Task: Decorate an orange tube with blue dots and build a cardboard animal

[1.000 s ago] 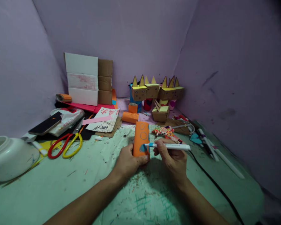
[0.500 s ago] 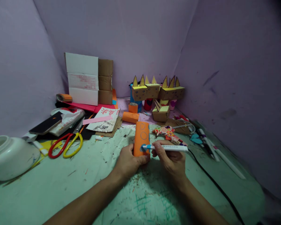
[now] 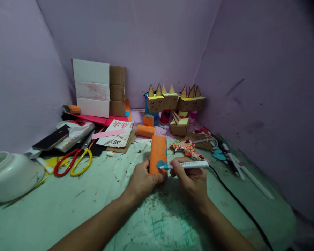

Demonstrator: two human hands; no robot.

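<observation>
An orange paper tube [image 3: 157, 153] stands tilted in front of me, gripped near its lower end by my left hand [image 3: 144, 177]. Two outlined circles show on its upper part, with a filled blue spot below them and more blue along its right edge. My right hand [image 3: 189, 176] is closed round a white marker [image 3: 193, 164] with a blue front end. The marker's tip touches the tube at the lower part of the blue spot.
Red and yellow-handled scissors [image 3: 81, 162] and a white pot [image 3: 13, 176] lie left. Behind are cardboard heads with horns [image 3: 170, 101] and an orange roll [image 3: 146, 130]. A patterned glue gun [image 3: 188, 149] with a black cord [image 3: 235, 204] and several pens [image 3: 232, 162] lie right.
The marker tip has shifted slightly down the tube, and the lower circle now looks more evenly filled with blue. My left hand and the tube have stayed in place.
</observation>
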